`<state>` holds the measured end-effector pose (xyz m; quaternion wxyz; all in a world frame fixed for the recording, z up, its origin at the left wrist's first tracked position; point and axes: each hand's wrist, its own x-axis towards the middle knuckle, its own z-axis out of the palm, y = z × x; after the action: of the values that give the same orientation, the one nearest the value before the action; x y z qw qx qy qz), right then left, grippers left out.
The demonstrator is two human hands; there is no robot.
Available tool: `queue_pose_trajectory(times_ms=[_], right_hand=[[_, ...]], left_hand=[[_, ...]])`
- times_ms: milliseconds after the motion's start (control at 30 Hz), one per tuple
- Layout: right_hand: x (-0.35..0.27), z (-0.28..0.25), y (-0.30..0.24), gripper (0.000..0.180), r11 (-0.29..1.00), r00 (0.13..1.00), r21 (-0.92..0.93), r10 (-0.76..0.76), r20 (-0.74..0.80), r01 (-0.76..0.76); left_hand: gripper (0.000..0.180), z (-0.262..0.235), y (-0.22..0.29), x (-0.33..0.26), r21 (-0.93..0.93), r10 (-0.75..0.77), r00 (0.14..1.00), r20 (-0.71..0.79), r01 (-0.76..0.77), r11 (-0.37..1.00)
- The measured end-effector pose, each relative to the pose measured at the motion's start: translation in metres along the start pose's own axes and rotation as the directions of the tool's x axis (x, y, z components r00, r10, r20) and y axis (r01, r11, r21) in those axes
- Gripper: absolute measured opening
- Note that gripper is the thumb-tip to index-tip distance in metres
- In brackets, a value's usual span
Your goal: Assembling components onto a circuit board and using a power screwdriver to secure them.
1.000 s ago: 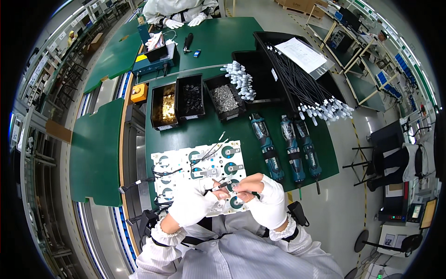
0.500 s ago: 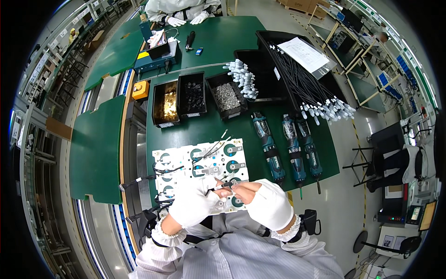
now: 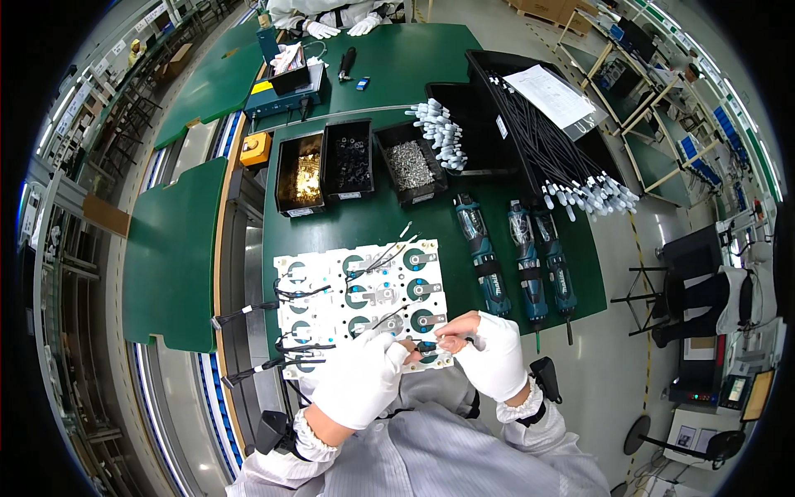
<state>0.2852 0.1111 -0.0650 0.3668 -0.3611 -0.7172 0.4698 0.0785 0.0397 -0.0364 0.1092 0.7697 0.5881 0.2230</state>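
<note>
Bare fingertips, gloved palms: a person's left hand (image 3: 362, 377), coming in from 8 o'clock, pinches a small dark part (image 3: 426, 347) snugly btwn thumb and fingers, over the 5 o'clock corner of a white panel (image 3: 321, 267). The right hand (image 3: 494, 358) meets it from 3 o'clock, thumb and fingertips drawn nearly together; whether they grip the part's far end or something tinier is unclear, as is any contact w/ the panel. The two-handed hold is prob. for steadiness, one side anchoring, the other doing fine adj. The panel lies on a green table (image 3: 373, 225) at its near edge, presumably for easy reach; black leads (image 3: 308, 291) spill off its 9 o'clock side, likely to keep them out of the hands' way. From the panel, bins of gold-coloured bits (image 3: 307, 176), black bits (image 3: 349, 157) and silver bits (image 3: 411, 164) stand in a row from 11 to 1 o'clock, label sides twd the person, prob. for quick picking. Three power drivers (image 3: 487, 269) lie side by side btwn 2 and 3 o'clock, near the right hand, prob. for the same reason.

Vs. half a sec. ago: both hands and the part have shifted twd 5 o'clock on the panel, baring more of a round green fitting (image 3: 421, 320); bins sit slightly higher in view, prob. a head tilt.
</note>
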Motion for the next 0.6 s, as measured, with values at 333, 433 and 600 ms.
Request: queue_pose_trajectory(times_ms=[333, 433, 600], right_hand=[[-0.003, -0.006, 0.0, 0.014, 0.996, 0.996, -0.039, -0.085, -0.001, 0.085], [-0.002, -0.006, -0.004, 0.014, 0.977, 0.987, -0.142, -0.16, -0.006, 0.157], [-0.008, -0.004, -0.001, 0.021, 0.938, 0.968, -0.243, -0.252, 0.018, 0.249]], left_hand=[[0.019, 0.009, 0.003, -0.002, -0.059, -0.033, 0.998, -0.045, 0.031, 0.998], [0.016, 0.009, 0.002, -0.006, -0.046, -0.05, 0.998, -0.034, 0.049, 0.998], [0.014, 0.011, -0.005, -0.008, -0.027, -0.004, 1.0, -0.003, 0.003, 1.0]])
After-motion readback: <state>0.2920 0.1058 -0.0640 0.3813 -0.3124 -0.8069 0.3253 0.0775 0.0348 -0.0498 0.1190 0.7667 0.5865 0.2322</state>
